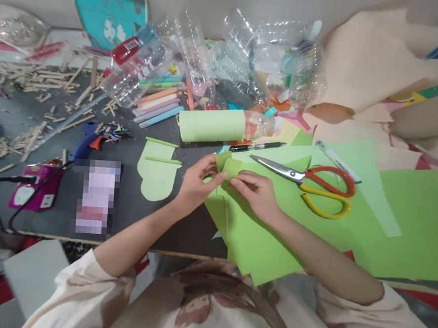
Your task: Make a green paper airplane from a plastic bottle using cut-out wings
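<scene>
Green paper piece (234, 168) pinched between left hand (199, 180) and right hand (257, 192), fingertips closed on it, above left edge of large green sheet (266, 248). Step in hand: apparently folding or rolling it. Next move likely calls for even thumb pressure, edges aligned. Scissors (297, 175) lie right of hands, on sheet. Pale green cutout (157, 186) lies left; paper-wrapped bottle (212, 126) lies beyond.

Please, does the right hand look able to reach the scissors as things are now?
Probably yes: the scissors lie close to the right hand with nothing covering them. However, this hand pinches a small green paper, so it may need to let go first.
</scene>
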`<control>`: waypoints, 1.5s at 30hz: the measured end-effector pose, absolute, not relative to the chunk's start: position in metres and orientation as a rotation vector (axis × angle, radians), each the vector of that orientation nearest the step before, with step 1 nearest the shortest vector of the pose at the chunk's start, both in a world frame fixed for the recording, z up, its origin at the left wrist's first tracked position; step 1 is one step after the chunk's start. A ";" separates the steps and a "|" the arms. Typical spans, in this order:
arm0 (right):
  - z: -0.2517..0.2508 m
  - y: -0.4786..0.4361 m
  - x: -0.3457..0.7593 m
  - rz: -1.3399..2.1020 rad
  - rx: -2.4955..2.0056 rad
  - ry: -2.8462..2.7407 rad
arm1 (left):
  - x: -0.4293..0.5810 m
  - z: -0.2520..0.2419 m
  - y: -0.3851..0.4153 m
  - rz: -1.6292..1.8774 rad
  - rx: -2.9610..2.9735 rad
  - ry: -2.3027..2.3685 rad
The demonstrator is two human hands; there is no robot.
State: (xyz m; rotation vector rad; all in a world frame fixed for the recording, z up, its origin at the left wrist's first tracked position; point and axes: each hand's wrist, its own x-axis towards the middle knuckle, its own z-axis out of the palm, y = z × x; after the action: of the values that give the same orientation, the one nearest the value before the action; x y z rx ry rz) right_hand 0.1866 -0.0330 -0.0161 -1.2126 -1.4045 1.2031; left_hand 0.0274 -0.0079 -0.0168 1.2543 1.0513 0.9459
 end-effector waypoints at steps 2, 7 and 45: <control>-0.017 -0.033 0.187 1.288 -1.188 -1.362 | 0.027 -0.018 -0.006 0.952 1.267 1.077; -0.018 -0.027 0.195 1.264 -1.188 -1.235 | 0.022 -0.016 0.002 0.835 1.372 1.107; -0.019 -0.018 0.197 1.586 -1.219 -1.104 | 0.022 -0.012 0.006 0.833 1.226 1.115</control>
State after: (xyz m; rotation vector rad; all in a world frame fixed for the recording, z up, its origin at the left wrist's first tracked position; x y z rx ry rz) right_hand 0.1973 -0.0183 -0.0189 -1.2186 -1.1039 1.5857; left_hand 0.0223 0.0061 -0.0120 1.2260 1.1149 0.8334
